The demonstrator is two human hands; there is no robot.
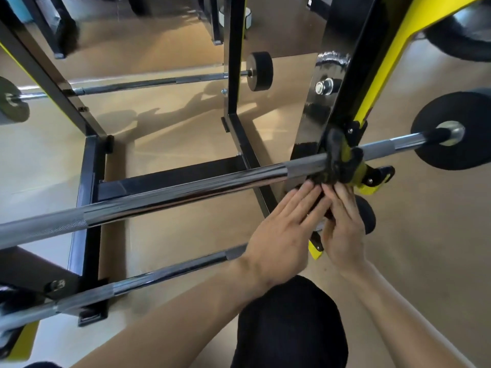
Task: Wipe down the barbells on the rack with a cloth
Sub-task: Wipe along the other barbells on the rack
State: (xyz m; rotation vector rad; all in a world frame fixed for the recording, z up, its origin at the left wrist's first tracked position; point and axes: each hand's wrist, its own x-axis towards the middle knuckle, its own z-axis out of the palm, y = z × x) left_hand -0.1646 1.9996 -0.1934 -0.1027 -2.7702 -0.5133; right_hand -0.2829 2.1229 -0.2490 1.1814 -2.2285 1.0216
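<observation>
A chrome barbell [186,192] lies across the black and yellow rack [364,102], with a black plate [457,152] on its right end. A dark cloth [342,166] is bunched around this bar where it sits in the right-hand hook. My left hand [281,229] reaches up from below with straight fingers, the tips touching the cloth's lower edge. My right hand [342,224] lies close beside it, fingertips also on the cloth. Both thumbs are hidden. A second barbell [172,272] sits lower and nearer to me, passing under my left wrist.
A third barbell [148,85] rests on the far side of the rack with a small black plate [260,71]. Another plate [13,102] shows at the left edge. The rack's black base frame [87,181] stands on a tan floor. My knee [289,322] is at the bottom.
</observation>
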